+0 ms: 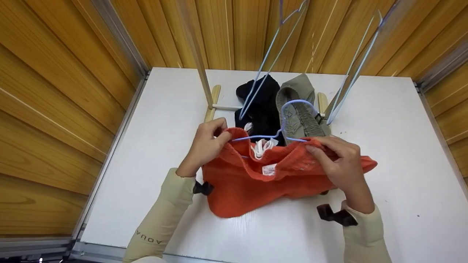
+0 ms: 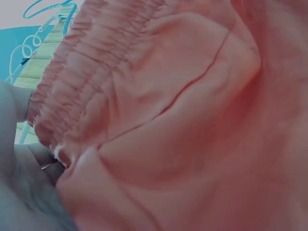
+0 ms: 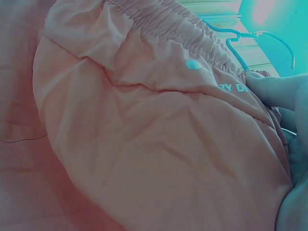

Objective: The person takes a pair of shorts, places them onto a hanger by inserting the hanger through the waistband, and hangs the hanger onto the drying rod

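1. Pinching L side of gathered waistband (image 2: 94, 48) of orange garment (image 1: 248, 193) w/ L hand (image 1: 208, 142); closed down to cloth thickness, w/ thumb & curled fingers.
2. Pinching R side likewise w/ R hand (image 1: 342, 160), w/ thumb on near face of cloth. Can't tell, either side, if also gripping hanger thru fabric.
3. Stretched betw. both hands over front-middle of worktop (image 1: 120, 204), w/ waist opening up & lower part toward person. Can't tell if touching surface.
4. Inside opening: blue hanger (image 1: 264, 136), w/ both ends covered by cloth & hook pointing away from person.
5. Also at opening: white drawstring (image 1: 263, 148), bunched, + white label (image 1: 269, 169). On outer face, R wrist view: pale lettering (image 3: 233, 88), partly hidden.
6. Just beyond: black garment (image 1: 257, 91) on L, grey-green garment (image 1: 301, 118) on R, side by side betw. posts of wooden rack (image 1: 199, 69).
7. Above, well apart: two light-blue hangers (image 1: 260, 73) (image 1: 354, 86).
8. Around back/sides: wood-look panels (image 1: 47, 128).
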Action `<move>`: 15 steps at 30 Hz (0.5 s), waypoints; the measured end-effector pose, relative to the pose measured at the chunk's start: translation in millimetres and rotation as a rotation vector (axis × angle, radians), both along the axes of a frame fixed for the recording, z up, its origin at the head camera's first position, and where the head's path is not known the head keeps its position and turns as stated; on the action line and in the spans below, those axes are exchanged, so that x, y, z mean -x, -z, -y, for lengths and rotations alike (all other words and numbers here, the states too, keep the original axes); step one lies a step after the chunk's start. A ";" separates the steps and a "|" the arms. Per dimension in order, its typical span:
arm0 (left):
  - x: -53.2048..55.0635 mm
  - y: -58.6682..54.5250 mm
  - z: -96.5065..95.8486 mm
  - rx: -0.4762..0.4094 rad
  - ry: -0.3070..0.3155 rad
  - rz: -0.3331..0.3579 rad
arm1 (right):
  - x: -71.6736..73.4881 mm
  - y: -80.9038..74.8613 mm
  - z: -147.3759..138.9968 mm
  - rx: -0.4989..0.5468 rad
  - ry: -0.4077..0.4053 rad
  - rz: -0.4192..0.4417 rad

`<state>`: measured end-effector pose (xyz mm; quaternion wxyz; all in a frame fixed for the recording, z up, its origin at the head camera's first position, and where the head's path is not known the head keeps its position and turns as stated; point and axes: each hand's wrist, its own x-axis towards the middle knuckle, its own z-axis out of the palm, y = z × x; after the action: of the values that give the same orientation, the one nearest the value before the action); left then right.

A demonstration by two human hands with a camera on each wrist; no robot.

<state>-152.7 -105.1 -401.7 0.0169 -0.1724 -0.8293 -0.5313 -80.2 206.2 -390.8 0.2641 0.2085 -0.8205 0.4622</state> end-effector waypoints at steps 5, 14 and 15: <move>0.1 2.9 -3.7 -0.033 -0.033 -0.032 | 1.6 1.5 6.5 -0.002 0.014 0.024; -0.5 2.4 -8.5 0.007 -0.072 -0.057 | 1.3 1.2 16.3 -0.018 -0.020 0.026; -1.1 2.1 -9.0 0.009 -0.068 -0.056 | 1.4 1.2 16.7 -0.019 -0.021 0.027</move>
<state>-151.6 -96.1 -403.8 0.0573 -0.1591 -0.8362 -0.5217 -81.5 189.5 -392.1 0.2462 0.2134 -0.8262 0.4596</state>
